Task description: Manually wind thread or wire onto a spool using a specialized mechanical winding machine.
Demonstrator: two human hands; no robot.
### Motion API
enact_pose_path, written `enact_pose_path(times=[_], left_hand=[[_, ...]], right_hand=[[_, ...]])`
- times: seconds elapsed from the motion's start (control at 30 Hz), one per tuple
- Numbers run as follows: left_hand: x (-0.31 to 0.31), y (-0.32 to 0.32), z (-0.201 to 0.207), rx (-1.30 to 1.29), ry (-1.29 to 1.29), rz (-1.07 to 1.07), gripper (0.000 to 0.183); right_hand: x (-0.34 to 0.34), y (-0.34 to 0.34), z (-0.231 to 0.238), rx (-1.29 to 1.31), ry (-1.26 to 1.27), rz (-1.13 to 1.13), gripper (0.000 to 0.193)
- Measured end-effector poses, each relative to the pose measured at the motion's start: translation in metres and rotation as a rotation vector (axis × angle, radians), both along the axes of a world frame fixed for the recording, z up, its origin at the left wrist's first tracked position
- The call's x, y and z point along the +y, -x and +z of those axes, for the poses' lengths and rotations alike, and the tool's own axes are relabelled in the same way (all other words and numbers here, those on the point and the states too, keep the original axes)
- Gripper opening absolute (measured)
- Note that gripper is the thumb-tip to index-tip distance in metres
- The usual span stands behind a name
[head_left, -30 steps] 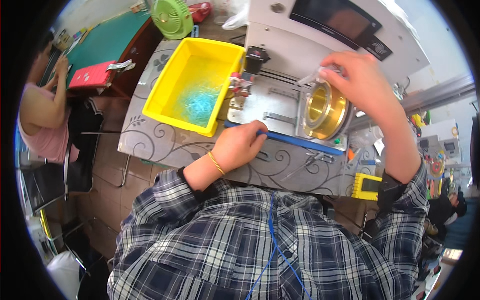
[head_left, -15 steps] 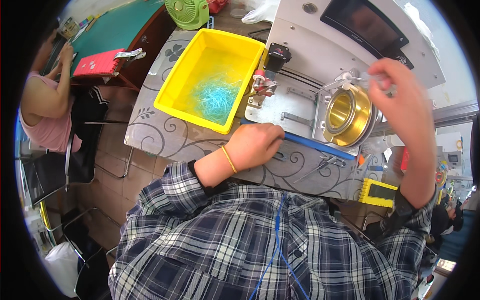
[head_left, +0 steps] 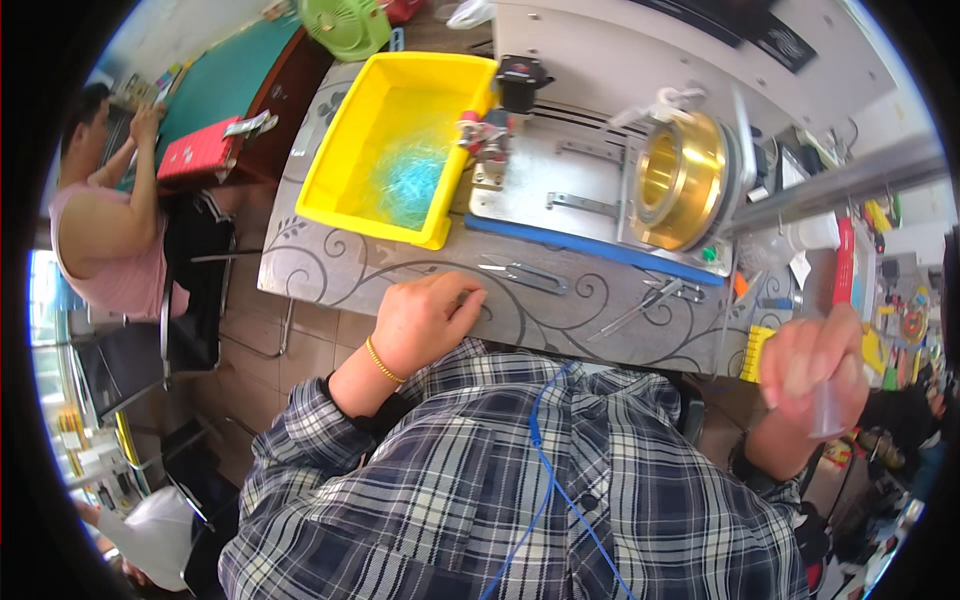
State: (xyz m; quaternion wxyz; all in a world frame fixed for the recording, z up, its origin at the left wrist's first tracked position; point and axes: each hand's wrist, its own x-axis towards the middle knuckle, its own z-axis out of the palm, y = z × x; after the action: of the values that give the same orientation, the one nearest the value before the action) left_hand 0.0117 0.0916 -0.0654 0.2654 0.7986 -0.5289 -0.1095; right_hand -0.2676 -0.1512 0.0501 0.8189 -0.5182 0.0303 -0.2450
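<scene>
My left hand rests at the table's near edge with its fingers curled in. What they hold, if anything, is hidden. Just beyond it lie thread snips. My right hand, smeared by motion, is off the table's right end, closed on a small clear plastic piece that looks cup-like. Ahead stands a bench machine with a metal bed and a brass-coloured ring drum. The yellow bin to its left holds a heap of thin light-blue strands.
Tweezers lie on the patterned table in front of the machine. A metal rail runs along the right. At the back left is a green fan. A person in pink sits at a green-topped desk.
My right hand has come down from beside the brass drum to the lower right. My left hand has moved back from the machine's front edge, and the snips show more fully. My view has shifted.
</scene>
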Motion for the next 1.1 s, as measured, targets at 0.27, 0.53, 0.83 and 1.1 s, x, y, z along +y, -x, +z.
enact_pose_path(times=[0.27, 0.53, 0.83, 1.1], left_hand=[[-0.049, 0.057, 0.115, 0.919, 0.089, -0.487, 0.022], [-0.141, 0.151, 0.179, 1.456, 0.080, -0.877, 0.022], [-0.130, 0.218, 0.164, 1.923, -0.272, -0.596, 0.025], [-0.155, 0.259, 0.173, 1.946, -0.779, -0.076, 0.021]], right_hand=[[0.005, 0.017, -0.038, -0.144, 0.109, 0.167, 0.019], [-0.002, 0.084, -0.081, 0.043, 0.099, 0.043, 0.019], [0.007, 0.139, -0.121, 0.080, -0.087, -0.096, 0.017], [0.025, 0.162, -0.148, 0.048, -0.005, -0.133, 0.013]])
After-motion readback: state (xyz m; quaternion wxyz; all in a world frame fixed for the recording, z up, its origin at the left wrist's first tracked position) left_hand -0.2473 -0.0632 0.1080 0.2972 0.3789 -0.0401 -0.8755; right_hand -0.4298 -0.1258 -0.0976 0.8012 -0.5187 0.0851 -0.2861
